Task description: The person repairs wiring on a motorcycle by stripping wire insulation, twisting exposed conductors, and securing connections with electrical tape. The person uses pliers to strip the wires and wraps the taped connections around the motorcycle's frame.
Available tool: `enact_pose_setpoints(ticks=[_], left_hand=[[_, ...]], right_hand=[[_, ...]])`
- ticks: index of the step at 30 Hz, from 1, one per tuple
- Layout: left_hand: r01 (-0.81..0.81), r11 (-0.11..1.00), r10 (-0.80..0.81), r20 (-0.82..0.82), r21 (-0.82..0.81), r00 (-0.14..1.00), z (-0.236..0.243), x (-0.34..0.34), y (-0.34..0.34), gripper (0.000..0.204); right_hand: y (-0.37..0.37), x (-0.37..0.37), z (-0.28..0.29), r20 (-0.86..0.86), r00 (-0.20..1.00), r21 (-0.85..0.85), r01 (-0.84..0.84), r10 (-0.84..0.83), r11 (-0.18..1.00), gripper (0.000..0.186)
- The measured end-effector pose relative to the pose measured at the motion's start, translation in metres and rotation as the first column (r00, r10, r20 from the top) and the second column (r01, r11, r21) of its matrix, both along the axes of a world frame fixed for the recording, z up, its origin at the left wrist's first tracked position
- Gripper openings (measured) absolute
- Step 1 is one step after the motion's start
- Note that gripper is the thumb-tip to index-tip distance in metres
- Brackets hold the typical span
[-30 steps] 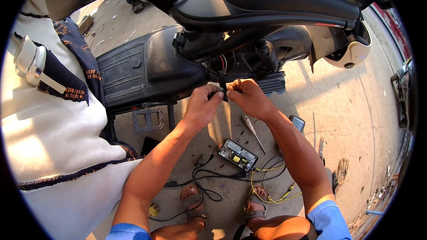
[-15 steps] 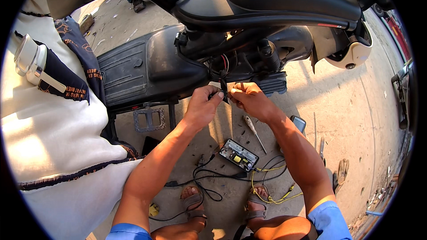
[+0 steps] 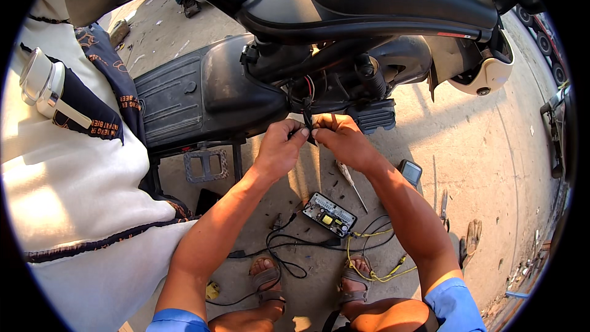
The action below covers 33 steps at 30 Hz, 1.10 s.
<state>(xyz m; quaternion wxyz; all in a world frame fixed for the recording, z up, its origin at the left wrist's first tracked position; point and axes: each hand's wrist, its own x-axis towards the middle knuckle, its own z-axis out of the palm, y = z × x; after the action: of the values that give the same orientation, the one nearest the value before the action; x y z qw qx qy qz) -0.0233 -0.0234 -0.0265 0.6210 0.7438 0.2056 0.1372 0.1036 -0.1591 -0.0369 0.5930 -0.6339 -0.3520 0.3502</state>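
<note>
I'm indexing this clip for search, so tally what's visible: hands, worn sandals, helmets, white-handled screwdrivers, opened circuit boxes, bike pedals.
Hands: 2 (left hand, right hand)
Worn sandals: 2
Helmets: 1
White-handled screwdrivers: 1
Opened circuit boxes: 1
Bike pedals: 1
Total: 8

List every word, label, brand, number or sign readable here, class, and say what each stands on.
Dark cloth panel: orange capitals, partly readable; wording withheld.
Dark cloth band: similar orange capitals, partly readable; wording withheld.
Open circuit box: any markings too small to read.
Handheld device: any markings too small to read.
Black strip: no lettering discernible.
</note>
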Motion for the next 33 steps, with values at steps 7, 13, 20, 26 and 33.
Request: enact_pose_setpoints(ticks=[7, 13, 20, 26, 33], left_hand=[[-0.003, 0.984, -0.002, -0.028, -0.179, 1.000, 0.001, -0.004, 0.000, 0.016], [0.018, 0.969, -0.028, -0.039, -0.246, 0.999, 0.000, -0.008, 0.007, 0.015], [0.026, 0.940, -0.050, -0.061, -0.340, 0.997, 0.011, -0.009, 0.007, 0.015], [0.102, 0.845, -0.054, 0.106, -0.526, 0.993, 0.010, -0.011, 0.027, 0.016], [0.083, 0.721, 0.043, 0.164, -0.688, 0.985, 0.031, 0.004, 0.029, 0.016]], right_hand=[[-0.005, -0.010, 0.023, -0.327, 0.945, -0.092, -0.022, -0.009, 0.996, 0.010], [-0.001, 0.004, 0.030, -0.268, 0.961, -0.136, 0.037, -0.073, 0.990, 0.018], [0.030, 0.017, 0.025, 0.025, 0.989, -0.084, 0.147, -0.146, 0.986, 0.023], [0.027, 0.014, 0.018, -0.159, 0.972, 0.016, 0.177, -0.172, 0.984, 0.014], [0.024, 0.006, 0.012, -0.184, 0.956, 0.112, 0.251, -0.228, 0.961, 0.017]])
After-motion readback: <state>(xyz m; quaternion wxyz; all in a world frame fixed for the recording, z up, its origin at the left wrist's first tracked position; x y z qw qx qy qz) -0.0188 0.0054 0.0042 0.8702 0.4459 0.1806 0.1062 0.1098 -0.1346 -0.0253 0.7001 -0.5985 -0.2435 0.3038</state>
